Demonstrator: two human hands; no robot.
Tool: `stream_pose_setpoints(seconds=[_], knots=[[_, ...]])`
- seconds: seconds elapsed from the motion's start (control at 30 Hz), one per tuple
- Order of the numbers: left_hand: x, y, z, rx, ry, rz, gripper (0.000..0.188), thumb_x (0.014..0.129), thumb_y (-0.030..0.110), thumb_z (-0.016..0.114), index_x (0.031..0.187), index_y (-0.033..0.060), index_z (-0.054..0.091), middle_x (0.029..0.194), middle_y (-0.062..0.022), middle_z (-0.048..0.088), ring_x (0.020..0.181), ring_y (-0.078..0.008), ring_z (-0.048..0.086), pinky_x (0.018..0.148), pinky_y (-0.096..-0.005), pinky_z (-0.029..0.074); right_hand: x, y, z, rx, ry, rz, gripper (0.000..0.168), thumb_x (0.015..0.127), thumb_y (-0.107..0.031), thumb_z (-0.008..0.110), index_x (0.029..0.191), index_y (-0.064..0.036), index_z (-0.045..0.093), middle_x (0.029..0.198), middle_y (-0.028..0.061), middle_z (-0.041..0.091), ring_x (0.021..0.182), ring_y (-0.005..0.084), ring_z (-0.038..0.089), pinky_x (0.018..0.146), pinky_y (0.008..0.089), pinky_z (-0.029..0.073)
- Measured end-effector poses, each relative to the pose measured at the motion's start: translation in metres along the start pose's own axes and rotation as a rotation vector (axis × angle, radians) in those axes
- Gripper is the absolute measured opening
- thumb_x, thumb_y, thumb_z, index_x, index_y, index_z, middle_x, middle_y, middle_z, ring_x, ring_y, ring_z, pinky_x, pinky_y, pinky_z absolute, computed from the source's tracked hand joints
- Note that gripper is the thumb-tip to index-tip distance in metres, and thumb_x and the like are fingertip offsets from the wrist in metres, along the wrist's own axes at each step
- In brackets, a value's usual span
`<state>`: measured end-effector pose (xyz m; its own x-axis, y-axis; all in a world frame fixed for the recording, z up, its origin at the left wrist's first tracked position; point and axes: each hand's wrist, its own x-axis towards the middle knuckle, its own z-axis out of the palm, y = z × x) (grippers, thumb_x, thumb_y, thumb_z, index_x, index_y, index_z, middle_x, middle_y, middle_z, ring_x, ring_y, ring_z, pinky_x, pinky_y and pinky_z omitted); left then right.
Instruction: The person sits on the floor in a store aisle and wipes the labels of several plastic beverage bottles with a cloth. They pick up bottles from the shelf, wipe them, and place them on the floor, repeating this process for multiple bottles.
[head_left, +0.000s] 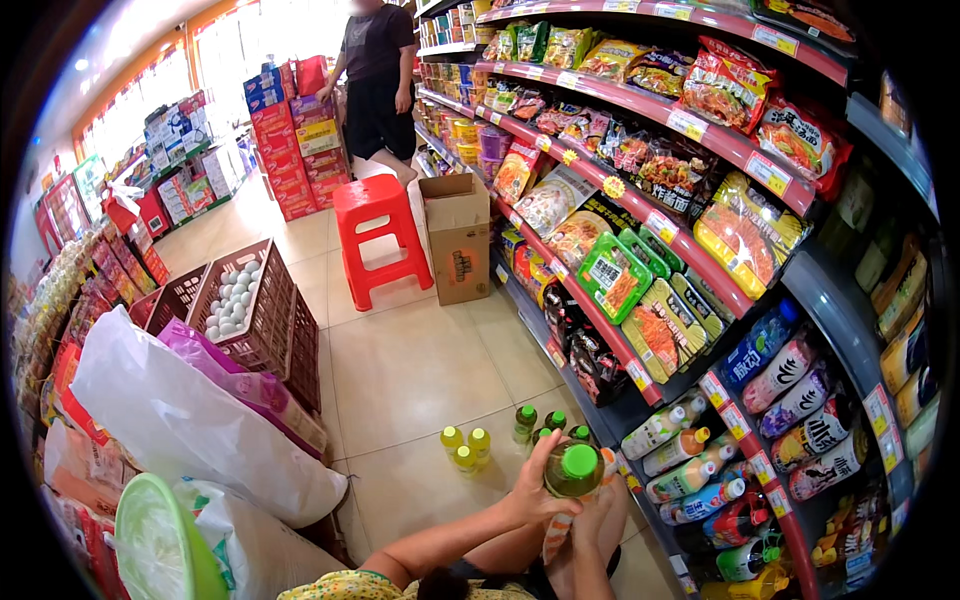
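Note:
A dark plastic drink bottle with a green cap (574, 469) is upright in front of me, and my left hand (541, 480) is closed around it. Close behind it, at my lap, my right hand (596, 510) grips an orange-and-white patterned item (556, 536); the bottle and left hand partly hide it, so its kind is unclear. Several green-capped bottles (527, 421) stand on the tiled floor just beyond my hands. To their left are several yellow drink bottles with yellow caps (478, 444).
Shelves of drinks (679, 457) and packaged noodles (615, 277) line the right. Left are white sacks (202, 412), a green basin (161, 540) and an egg crate (281, 315). Ahead stand a red plastic stool (382, 240), a cardboard box (459, 247) and a person (379, 82) beside stacked cartons (281, 150).

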<state>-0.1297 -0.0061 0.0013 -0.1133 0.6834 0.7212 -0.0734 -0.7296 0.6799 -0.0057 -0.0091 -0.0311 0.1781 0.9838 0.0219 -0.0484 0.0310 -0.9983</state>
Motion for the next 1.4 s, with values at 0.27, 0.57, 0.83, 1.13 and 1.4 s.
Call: stream_pose_setpoints(seconds=[0.27, 0.57, 0.83, 1.13, 1.4], knots=[[-0.010, -0.019, 0.007, -0.235, 0.114, -0.310, 0.090, 0.087, 0.053, 0.055, 0.144, -0.0022, 0.013, 0.137, -0.0180, 0.038, 0.125, -0.0229, 0.041, 0.104, -0.0332, 0.032, -0.024, -0.071, 0.000, 0.001, -0.139, -0.578, 0.067, 0.095, -0.042, 0.041, 0.140, 0.003, 0.022, 0.132, 0.0242, 0.041, 0.122, 0.0413, 0.042, 0.098, 0.0484, 0.036], [-0.007, -0.011, 0.009, 0.180, -0.170, -0.401, 0.058, 0.090, 0.028, 0.042, 0.138, -0.0017, 0.029, 0.125, -0.0219, 0.050, 0.117, -0.0340, 0.050, 0.099, -0.0375, 0.037, 0.022, -0.121, 0.006, -0.071, -0.384, -0.323, 0.065, 0.088, -0.023, 0.053, 0.140, 0.005, 0.026, 0.133, 0.0258, 0.044, 0.123, 0.0338, 0.046, 0.101, 0.0407, 0.037], [-0.016, -0.046, -0.005, -0.066, -0.398, -0.418, 0.079, 0.088, 0.057, 0.041, 0.138, -0.0029, 0.028, 0.136, -0.0175, 0.042, 0.124, -0.0329, 0.042, 0.103, -0.0377, 0.031, 0.097, -0.108, -0.013, 0.324, -1.113, -0.134, 0.055, 0.070, -0.014, 0.076, 0.117, 0.005, 0.055, 0.101, 0.0113, 0.066, 0.090, 0.0152, 0.063, 0.085, 0.0300, 0.048], [-0.002, -0.019, -0.004, -0.100, -0.434, -0.474, 0.098, 0.075, 0.071, 0.054, 0.137, -0.0013, 0.032, 0.132, -0.0179, 0.044, 0.124, -0.0296, 0.042, 0.104, -0.0376, 0.030, 0.060, -0.137, -0.012, -0.045, -0.805, -0.245, 0.031, 0.072, -0.002, 0.069, 0.101, 0.003, 0.060, 0.087, 0.0037, 0.065, 0.080, 0.0085, 0.060, 0.072, 0.0242, 0.048], [0.023, 0.027, 0.007, 0.397, -0.408, -0.353, 0.086, 0.071, 0.042, 0.077, 0.132, -0.0029, 0.037, 0.123, -0.0208, 0.053, 0.116, -0.0306, 0.052, 0.097, -0.0376, 0.040, 0.036, -0.147, -0.007, -0.189, -0.390, -0.371, 0.023, 0.073, -0.005, 0.071, 0.093, 0.003, 0.061, 0.079, 0.0088, 0.062, 0.069, 0.0165, 0.061, 0.063, 0.0295, 0.048]])
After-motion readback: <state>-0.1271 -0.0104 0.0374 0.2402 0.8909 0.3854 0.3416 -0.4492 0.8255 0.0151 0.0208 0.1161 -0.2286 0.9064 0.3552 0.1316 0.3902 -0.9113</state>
